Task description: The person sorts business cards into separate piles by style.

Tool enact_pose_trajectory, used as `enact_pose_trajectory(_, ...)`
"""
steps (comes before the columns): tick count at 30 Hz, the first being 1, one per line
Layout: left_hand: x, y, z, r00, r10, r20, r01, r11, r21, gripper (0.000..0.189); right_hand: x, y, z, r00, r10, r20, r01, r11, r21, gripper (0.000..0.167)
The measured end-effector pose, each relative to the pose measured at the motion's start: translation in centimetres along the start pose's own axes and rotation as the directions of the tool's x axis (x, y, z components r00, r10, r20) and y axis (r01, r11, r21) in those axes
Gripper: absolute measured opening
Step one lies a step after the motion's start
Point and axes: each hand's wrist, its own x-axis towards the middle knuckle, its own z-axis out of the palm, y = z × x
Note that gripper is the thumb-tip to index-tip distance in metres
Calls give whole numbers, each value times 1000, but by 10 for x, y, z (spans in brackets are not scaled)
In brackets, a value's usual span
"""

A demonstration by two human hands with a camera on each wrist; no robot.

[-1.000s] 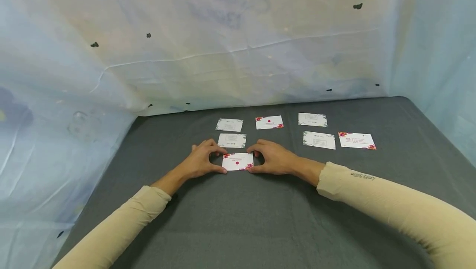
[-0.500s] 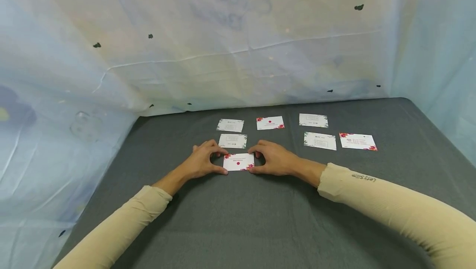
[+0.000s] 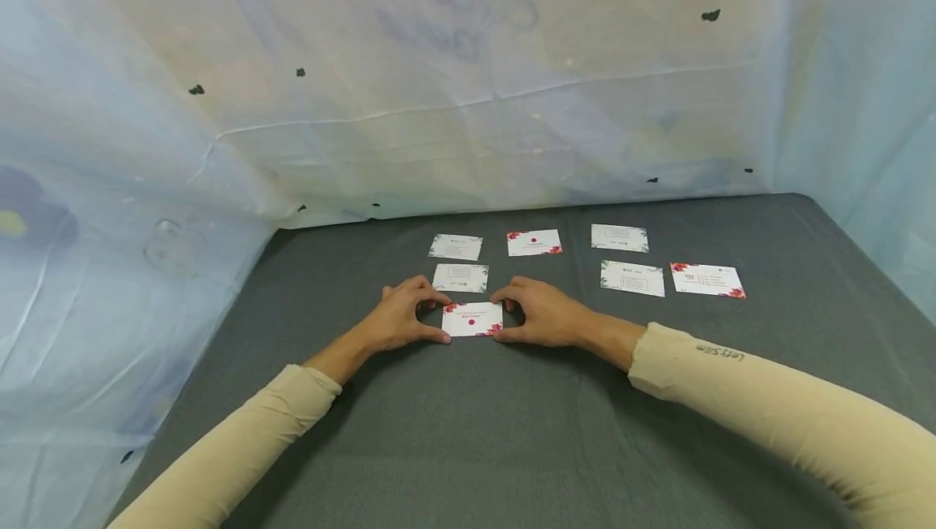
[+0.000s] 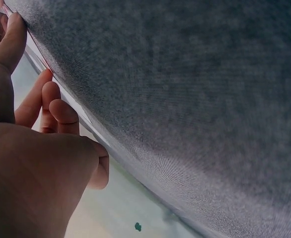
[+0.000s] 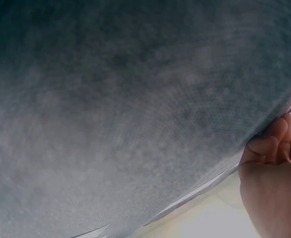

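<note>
A white business card [image 3: 471,320] with red flowers at two corners and a red dot lies on the grey cloth between my hands in the head view. My left hand [image 3: 404,314] holds its left end, forefinger at the upper corner and thumb at the lower one. At the right end, my right hand [image 3: 539,314] grips the card the same way with curled finger and thumb. Both wrist views catch the hands low against the cloth, with the card seen almost edge-on. Just behind it lies a white card with grey leaf corners [image 3: 460,278].
Farther back are another leaf-cornered card [image 3: 456,247] and a red-flowered card [image 3: 535,242]. To the right lie two leaf-cornered cards [image 3: 632,278] and a red-flowered card [image 3: 708,279]. A pale patterned curtain [image 3: 512,106] rises behind the grey tabletop [image 3: 468,431].
The head view has drifted slightly, so everything sits a little farther right and lower. Hands and cards keep their places relative to one another.
</note>
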Motion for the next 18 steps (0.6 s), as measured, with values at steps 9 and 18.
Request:
enact_pose_trajectory(9, -1, 0, -1, 1000, -24, 13, 24, 1000, 5, 53, 2, 0, 1, 1000, 1, 6, -1, 1000, 5, 50)
enact_pose_trajectory(18, 0, -1, -1, 1000, -12, 7, 12, 1000, -22, 54, 1, 1, 0, 1000, 8, 5, -8, 1000, 6, 54)
